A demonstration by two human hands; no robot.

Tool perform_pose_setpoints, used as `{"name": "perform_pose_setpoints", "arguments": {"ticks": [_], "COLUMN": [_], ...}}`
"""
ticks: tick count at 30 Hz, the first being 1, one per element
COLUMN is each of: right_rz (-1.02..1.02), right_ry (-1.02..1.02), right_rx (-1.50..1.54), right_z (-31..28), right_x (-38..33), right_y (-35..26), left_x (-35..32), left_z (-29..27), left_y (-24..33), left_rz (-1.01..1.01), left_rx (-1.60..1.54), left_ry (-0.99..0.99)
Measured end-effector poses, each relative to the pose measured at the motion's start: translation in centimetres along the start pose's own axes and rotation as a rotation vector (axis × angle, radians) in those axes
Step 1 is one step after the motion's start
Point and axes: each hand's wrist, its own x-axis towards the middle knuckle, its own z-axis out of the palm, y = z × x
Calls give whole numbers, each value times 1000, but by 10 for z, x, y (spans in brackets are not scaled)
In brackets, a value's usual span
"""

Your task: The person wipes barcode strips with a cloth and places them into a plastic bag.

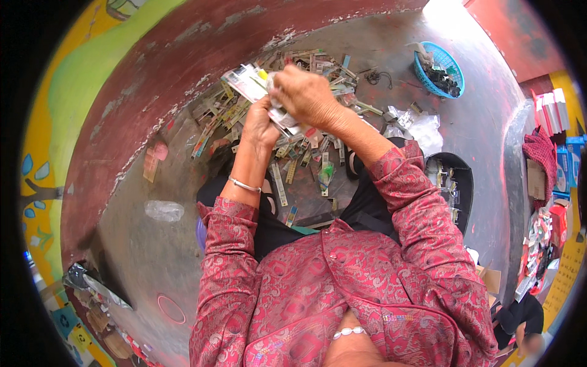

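With twelve o'clock straight ahead of the person, a flat white packet with a yellow-green patch is held up in front, above the floor. Its long axis runs from between ten and eleven o'clock to between four and five. From the left hand it lies at twelve; from the right hand, at nine. Both are up against it, so neither is clearly nearer. The left hand comes in from six o'clock, a bangle above its wrist, fingers closed round the packet's near edge. The right hand comes from four o'clock and covers part of the packet, its fingers folded well in. Whitish crumpled film shows by its fingertips, but blur hides whether they pinch it; I cannot tell.

Below the packet, narrow printed strips litter the floor from two o'clock round to eight. A blue plastic basket with dark contents is well apart at three o'clock, a crumpled clear plastic bag just past three, and a black tub of small packed pieces at four, beside the person's right sleeve
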Motion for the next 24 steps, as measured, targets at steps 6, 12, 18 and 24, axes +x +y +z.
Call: {"name": "perform_pose_setpoints", "arguments": {"ticks": [6, 12, 18, 24], "right_rz": [66, 566, 613, 318], "right_ry": [-499, 19, -75, -270], "right_rx": [-88, 55, 518, 208], "right_z": [-33, -51, -25, 25], "right_x": [-16, 4, 14, 28], "right_y": [16, 62, 65, 77], "left_x": [-7, -17, -23, 5], "left_z": [-15, -12, 19, -15], "left_y": [36, 51, 78, 87], "left_rz": [249, 351, 322, 324], "left_rx": [-61, -66, -8, -3], "left_ry": [227, 198, 183, 113]}}
